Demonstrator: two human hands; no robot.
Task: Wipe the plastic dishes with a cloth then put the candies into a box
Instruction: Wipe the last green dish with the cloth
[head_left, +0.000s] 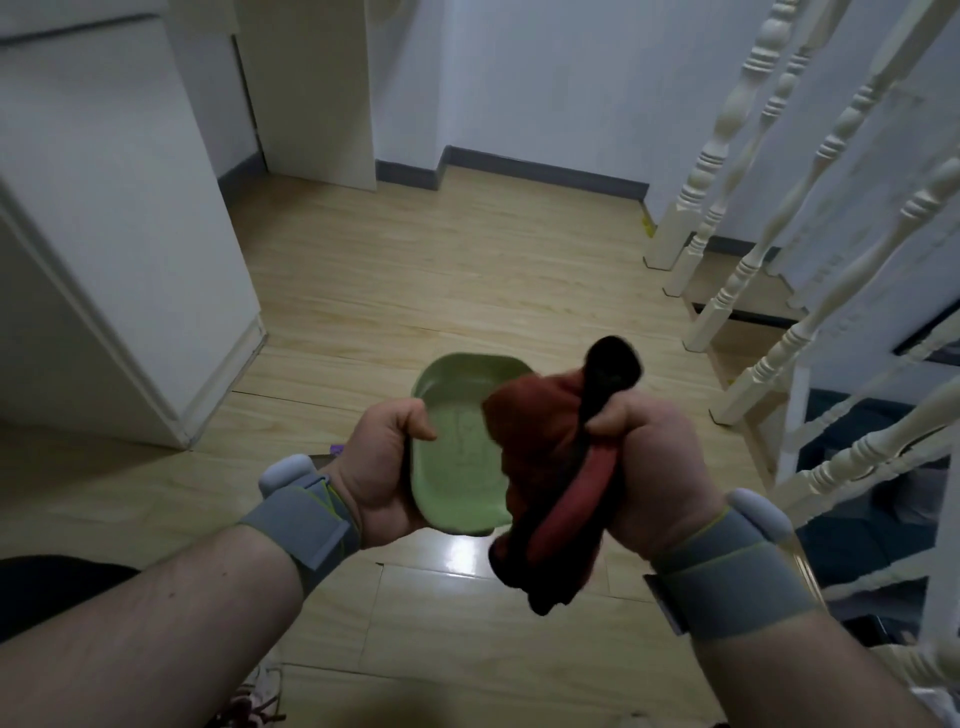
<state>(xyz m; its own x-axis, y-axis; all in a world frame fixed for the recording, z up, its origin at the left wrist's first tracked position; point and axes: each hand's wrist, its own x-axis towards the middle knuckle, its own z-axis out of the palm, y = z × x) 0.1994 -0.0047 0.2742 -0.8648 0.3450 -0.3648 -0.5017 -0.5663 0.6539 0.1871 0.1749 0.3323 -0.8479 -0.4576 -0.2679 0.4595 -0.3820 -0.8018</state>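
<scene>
A light green plastic dish (462, 441) is held up in front of me over the wooden floor. My left hand (382, 467) grips its left rim, thumb over the edge. My right hand (644, 467) grips a bunched red and black cloth (545, 467). The cloth lies against the right side of the dish and covers that part of it. One black end of the cloth sticks up above my fist, the other hangs below it. Both wrists wear grey straps. No candies or box are in view.
Wooden floor (426, 291) stretches ahead to a white wall with a grey skirting. A white cabinet (119, 234) stands on the left. White stair balusters (779, 260) and steps fill the right side. A small purple item (337, 448) lies on the floor behind my left hand.
</scene>
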